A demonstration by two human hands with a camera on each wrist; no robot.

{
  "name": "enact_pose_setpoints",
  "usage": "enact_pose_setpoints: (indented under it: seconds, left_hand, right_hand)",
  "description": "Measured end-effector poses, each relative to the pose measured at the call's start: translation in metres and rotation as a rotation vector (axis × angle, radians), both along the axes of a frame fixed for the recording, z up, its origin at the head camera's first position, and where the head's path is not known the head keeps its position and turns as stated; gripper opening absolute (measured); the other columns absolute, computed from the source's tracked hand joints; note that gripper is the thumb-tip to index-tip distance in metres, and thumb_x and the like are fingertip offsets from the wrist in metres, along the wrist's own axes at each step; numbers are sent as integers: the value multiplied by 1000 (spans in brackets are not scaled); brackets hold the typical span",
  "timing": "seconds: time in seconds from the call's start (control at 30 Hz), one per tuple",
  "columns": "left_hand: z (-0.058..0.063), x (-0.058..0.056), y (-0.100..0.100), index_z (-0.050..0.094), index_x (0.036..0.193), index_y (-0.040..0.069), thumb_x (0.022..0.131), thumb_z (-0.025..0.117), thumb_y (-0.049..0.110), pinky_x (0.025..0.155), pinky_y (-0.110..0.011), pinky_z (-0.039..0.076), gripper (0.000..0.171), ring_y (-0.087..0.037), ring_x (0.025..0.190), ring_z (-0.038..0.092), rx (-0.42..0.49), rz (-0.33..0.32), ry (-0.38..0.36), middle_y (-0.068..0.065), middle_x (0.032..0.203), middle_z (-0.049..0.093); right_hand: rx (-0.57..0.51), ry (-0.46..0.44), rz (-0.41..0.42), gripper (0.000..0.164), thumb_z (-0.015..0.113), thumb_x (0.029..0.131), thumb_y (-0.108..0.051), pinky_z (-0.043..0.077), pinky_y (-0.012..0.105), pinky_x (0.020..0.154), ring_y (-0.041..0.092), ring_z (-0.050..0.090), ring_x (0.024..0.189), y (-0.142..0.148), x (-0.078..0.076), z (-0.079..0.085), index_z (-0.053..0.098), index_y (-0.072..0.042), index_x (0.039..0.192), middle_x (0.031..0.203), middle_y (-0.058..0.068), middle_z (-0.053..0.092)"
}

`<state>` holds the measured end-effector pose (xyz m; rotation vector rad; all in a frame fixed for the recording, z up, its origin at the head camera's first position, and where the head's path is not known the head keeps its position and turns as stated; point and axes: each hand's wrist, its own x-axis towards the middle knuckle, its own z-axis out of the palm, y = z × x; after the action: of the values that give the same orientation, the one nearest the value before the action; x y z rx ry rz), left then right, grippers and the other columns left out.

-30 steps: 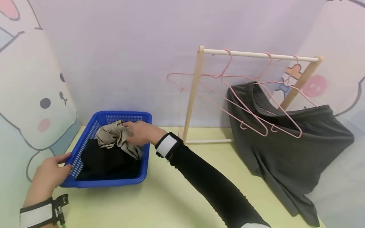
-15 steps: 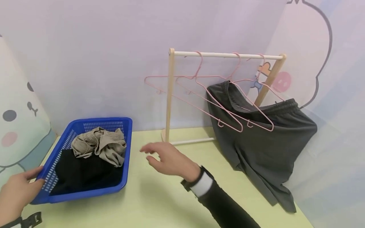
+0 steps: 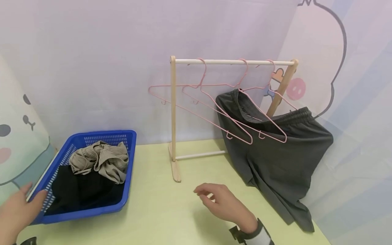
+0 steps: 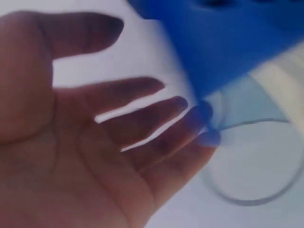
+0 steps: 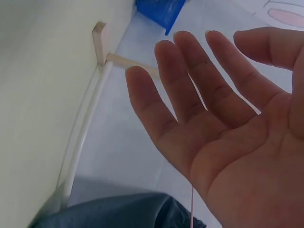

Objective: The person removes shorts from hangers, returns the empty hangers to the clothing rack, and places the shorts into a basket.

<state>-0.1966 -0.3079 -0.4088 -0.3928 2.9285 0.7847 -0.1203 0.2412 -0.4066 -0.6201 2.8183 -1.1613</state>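
Observation:
A blue plastic basket point(image 3: 124, 190) stands on the left of the table, with a crumpled beige ribbed garment point(image 3: 101, 158) lying over a black garment point(image 3: 85, 190) inside it. Beside the basket's left corner is my left hand point(image 3: 18, 211), thumb spread from the fingers; the left wrist view shows straight fingers right at the basket's rim. My right hand point(image 3: 225, 204) hovers over the middle of the table, in front of the rack, holding nothing. Its fingers look relaxed and apart in the right wrist view.
A small wood-and-white clothes rack point(image 3: 173, 112) stands at the back. Several pink hangers point(image 3: 200, 92) hang from its bar, and dark grey trousers point(image 3: 275, 153) drape from one on the right, reaching the pale yellow table point(image 3: 159, 204). Printed cloth walls enclose the table.
My right hand has let go of the beige garment and drawn back right and toward me. The left hand's fingers have loosened from the basket's rim. The view has swung right.

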Motion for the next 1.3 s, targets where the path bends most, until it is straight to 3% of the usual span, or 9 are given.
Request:
enact_pose_setpoints:
  seconds: [0.1, 0.17, 0.3, 0.4, 0.5, 0.67, 0.87, 1.07, 1.3]
  left_hand:
    - [32, 7, 23, 4, 154, -20, 109, 33, 31, 103, -79, 31, 73, -72, 127, 30, 13, 9, 115, -53, 146, 22]
    - [61, 12, 49, 8, 158, -14, 109, 38, 31, 98, -80, 34, 73, -70, 125, 35, 34, -11, 225, -51, 147, 25]
    - [110, 14, 108, 4, 161, -6, 107, 51, 38, 95, -82, 33, 84, -69, 129, 34, 133, -127, 368, -48, 154, 21]
    - [130, 6, 156, -5, 165, 5, 105, 55, 46, 102, -81, 26, 94, -65, 139, 27, 220, -244, 418, -39, 163, 11]
    - [140, -7, 200, -8, 167, 13, 103, 57, 52, 108, -78, 26, 98, -57, 147, 25, 292, -347, 466, -28, 170, 9]
    - [135, -50, 267, -3, 167, 14, 103, 61, 49, 112, -71, 31, 97, -49, 150, 28, 435, -473, 495, -20, 171, 14]
    - [104, -97, 311, -5, 166, 6, 108, 54, 40, 115, -67, 32, 89, -56, 146, 30, 534, -562, 378, -28, 169, 16]
    - [78, -119, 328, -1, 167, 9, 109, 53, 31, 109, -63, 42, 82, -51, 143, 42, 652, -569, 390, -30, 160, 35]
    - [67, -131, 347, 50, 147, 1, 110, 53, 20, 98, -52, 52, 41, -40, 122, 63, 661, -487, 530, -23, 135, 63]
  right_hand:
    - [-14, 64, -52, 25, 61, 102, -7, 59, 27, 76, 11, 71, 99, 22, 7, -1, 72, -21, 120, 111, -6, 75]
    - [-10, 128, -110, 26, 63, 101, -4, 59, 27, 74, 11, 71, 97, 37, 10, 2, 72, -21, 119, 109, -6, 75]
    - [-42, 176, -249, 30, 65, 99, -3, 59, 28, 74, 9, 71, 96, 56, 15, 11, 73, -26, 118, 109, -12, 74]
    - [-72, 165, -301, 31, 65, 100, -4, 59, 29, 76, 7, 70, 98, 65, 21, 19, 72, -30, 117, 111, -16, 73]
    - [-75, 156, -311, 31, 65, 101, -6, 59, 28, 76, 5, 69, 98, 69, 28, 21, 72, -32, 115, 111, -18, 72]
    - [-74, 154, -318, 31, 64, 102, -7, 59, 28, 75, 5, 69, 97, 74, 39, 19, 71, -34, 114, 109, -19, 72]
    - [-92, 134, -339, 29, 63, 103, -9, 59, 29, 75, 6, 69, 96, 81, 52, 16, 72, -34, 113, 109, -18, 73]
    - [-93, 85, -395, 26, 63, 104, -12, 59, 29, 75, 3, 68, 96, 89, 64, 10, 72, -35, 113, 108, -18, 73]
    - [-80, 75, -443, 27, 63, 103, -10, 58, 27, 74, 4, 69, 96, 103, 71, 5, 72, -35, 112, 106, -18, 73]
